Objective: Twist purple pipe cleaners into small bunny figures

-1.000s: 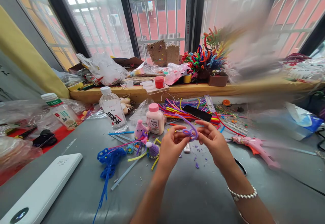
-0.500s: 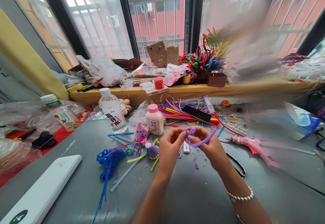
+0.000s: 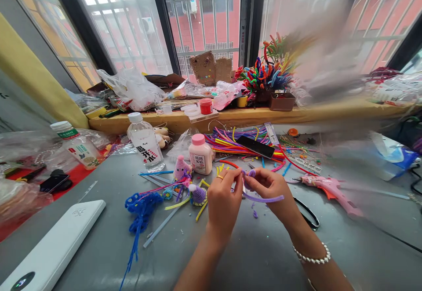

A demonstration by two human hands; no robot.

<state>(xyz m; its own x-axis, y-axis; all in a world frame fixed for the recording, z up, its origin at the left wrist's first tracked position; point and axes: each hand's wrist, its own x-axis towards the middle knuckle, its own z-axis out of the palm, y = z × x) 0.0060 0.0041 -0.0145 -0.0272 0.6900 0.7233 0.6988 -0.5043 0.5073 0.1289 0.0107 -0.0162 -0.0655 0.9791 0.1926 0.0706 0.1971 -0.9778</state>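
Between my two hands is a purple pipe cleaner (image 3: 268, 199), bent into small loops at one end, its long tail curving out to the right beneath my fingers. My left hand (image 3: 226, 194), with a ring on one finger, pinches the looped part. My right hand (image 3: 272, 190) grips the same part from the other side with thumb and fingers closed; a beaded bracelet circles that wrist. Fingers partly cover the loops. Left of my hands lie a small purple-and-white fuzzy figure (image 3: 198, 194) and a pink one (image 3: 182, 169). Purple scraps (image 3: 255, 214) lie beneath.
A pink glue gun (image 3: 332, 190) lies at right, its cord trailing. Behind are a pink-capped bottle (image 3: 200, 154), a water bottle (image 3: 147, 143), a phone (image 3: 255, 147) and bundled pipe cleaners (image 3: 224, 139). Blue yarn (image 3: 141, 212) and a white power bank (image 3: 56, 247) lie at left.
My left hand has rolled over so its back now shows. The pipe cleaner's tail has swung lower, and its looped part is more covered by my fingers.
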